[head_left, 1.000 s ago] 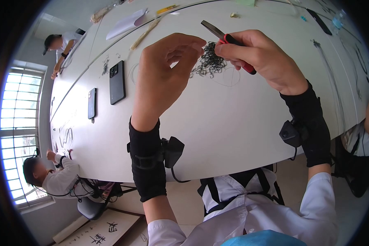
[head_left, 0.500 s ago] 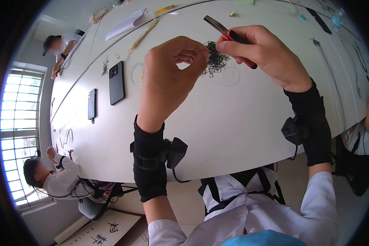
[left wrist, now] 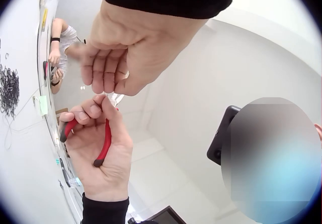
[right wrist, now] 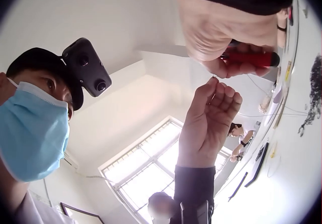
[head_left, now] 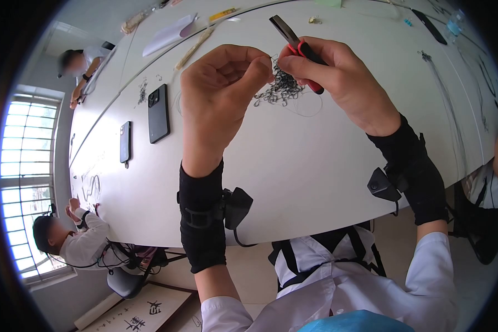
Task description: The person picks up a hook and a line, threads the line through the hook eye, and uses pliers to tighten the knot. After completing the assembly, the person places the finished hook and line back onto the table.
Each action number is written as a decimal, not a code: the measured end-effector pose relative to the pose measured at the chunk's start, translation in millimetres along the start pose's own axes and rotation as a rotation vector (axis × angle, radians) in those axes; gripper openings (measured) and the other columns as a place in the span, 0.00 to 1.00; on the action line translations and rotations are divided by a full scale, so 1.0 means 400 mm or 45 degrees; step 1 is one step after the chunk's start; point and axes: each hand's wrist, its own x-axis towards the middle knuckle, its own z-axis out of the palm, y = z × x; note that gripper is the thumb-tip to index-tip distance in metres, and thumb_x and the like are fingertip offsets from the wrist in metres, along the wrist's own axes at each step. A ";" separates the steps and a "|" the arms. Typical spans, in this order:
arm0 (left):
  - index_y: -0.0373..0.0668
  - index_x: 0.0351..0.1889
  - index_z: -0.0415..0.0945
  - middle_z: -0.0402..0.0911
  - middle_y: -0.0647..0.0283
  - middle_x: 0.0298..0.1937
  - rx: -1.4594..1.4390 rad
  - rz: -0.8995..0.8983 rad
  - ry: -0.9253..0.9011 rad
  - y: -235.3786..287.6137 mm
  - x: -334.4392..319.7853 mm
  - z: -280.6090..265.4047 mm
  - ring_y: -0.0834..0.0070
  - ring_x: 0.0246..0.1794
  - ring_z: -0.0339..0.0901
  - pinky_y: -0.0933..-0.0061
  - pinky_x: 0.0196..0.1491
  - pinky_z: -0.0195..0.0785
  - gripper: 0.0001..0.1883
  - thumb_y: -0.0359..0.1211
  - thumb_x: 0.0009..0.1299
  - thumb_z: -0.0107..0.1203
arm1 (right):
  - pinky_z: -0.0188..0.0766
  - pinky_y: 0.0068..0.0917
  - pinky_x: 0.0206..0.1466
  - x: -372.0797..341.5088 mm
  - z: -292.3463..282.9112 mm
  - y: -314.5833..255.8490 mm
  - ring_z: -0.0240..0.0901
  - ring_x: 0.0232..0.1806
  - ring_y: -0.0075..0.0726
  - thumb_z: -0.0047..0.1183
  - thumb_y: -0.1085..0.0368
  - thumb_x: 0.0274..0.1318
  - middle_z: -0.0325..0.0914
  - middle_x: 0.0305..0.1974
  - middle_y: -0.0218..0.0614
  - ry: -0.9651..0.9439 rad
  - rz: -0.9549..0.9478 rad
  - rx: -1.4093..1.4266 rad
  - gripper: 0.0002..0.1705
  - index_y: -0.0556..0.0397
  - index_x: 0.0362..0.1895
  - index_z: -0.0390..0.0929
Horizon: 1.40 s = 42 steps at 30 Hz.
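Note:
My right hand (head_left: 337,77) grips pliers (head_left: 284,29) with red and black handles, their metal nose pointing up and left. One red handle (left wrist: 104,146) crosses the palm in the left wrist view, and the thumb and index finger come together at the tips. Opposite, my left hand (head_left: 218,97) pinches a tiny thin piece (right wrist: 214,76) between thumb and fingertips, right at the right hand's fingertips; its kind cannot be told. Both hands are raised over a pile of small dark wire clips (head_left: 285,88) on the white table (head_left: 293,177).
A thin clear line (head_left: 315,114) loops beside the pile. Two phones (head_left: 159,113) (head_left: 125,141) lie to the left. Farther back are white paper (head_left: 169,37) and a beige stick (head_left: 196,47). Other people sit around the table, one person (head_left: 74,232) at the lower left.
The right hand has shifted left with the pliers, whose nose now points more steeply upward. The left hand has moved slightly left; its fingertips stay close to the right hand's.

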 end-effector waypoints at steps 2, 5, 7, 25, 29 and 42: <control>0.30 0.42 0.82 0.86 0.58 0.36 0.059 0.018 0.056 0.004 0.000 0.002 0.74 0.37 0.85 0.75 0.48 0.77 0.07 0.25 0.69 0.63 | 0.66 0.22 0.37 0.001 0.012 0.021 0.70 0.28 0.25 0.58 0.58 0.62 0.77 0.26 0.29 0.063 -0.158 -0.117 0.14 0.57 0.39 0.82; 0.31 0.39 0.82 0.86 0.60 0.34 0.227 0.092 0.126 0.002 -0.003 0.008 0.76 0.35 0.84 0.77 0.47 0.77 0.06 0.25 0.67 0.63 | 0.70 0.25 0.36 -0.004 0.021 0.025 0.73 0.28 0.30 0.58 0.58 0.62 0.78 0.27 0.35 0.119 -0.297 -0.325 0.14 0.58 0.39 0.81; 0.32 0.34 0.82 0.86 0.61 0.30 0.348 0.222 0.160 -0.008 -0.002 0.015 0.78 0.33 0.83 0.78 0.42 0.76 0.05 0.25 0.64 0.64 | 0.68 0.24 0.36 -0.013 0.021 0.011 0.70 0.28 0.27 0.57 0.58 0.64 0.77 0.27 0.34 0.132 -0.326 -0.467 0.14 0.57 0.40 0.80; 0.29 0.41 0.81 0.86 0.58 0.38 0.311 0.241 -0.138 0.006 -0.011 0.021 0.76 0.39 0.84 0.76 0.49 0.78 0.05 0.21 0.68 0.61 | 0.64 0.19 0.41 0.008 -0.041 0.002 0.64 0.31 0.20 0.58 0.51 0.66 0.70 0.28 0.25 -0.117 -0.044 -0.112 0.16 0.52 0.41 0.81; 0.28 0.42 0.80 0.86 0.56 0.38 0.201 0.238 -0.087 0.012 -0.013 0.024 0.74 0.40 0.85 0.75 0.50 0.78 0.05 0.21 0.69 0.60 | 0.64 0.18 0.42 0.008 -0.034 0.019 0.65 0.32 0.20 0.58 0.50 0.65 0.69 0.29 0.24 -0.096 0.005 0.064 0.18 0.51 0.42 0.81; 0.29 0.40 0.81 0.86 0.59 0.36 0.090 0.164 -0.082 0.012 -0.016 0.034 0.77 0.36 0.83 0.77 0.46 0.77 0.06 0.22 0.68 0.62 | 0.61 0.18 0.43 0.004 -0.032 0.014 0.62 0.34 0.19 0.56 0.49 0.68 0.68 0.32 0.22 -0.076 -0.043 0.021 0.18 0.52 0.43 0.79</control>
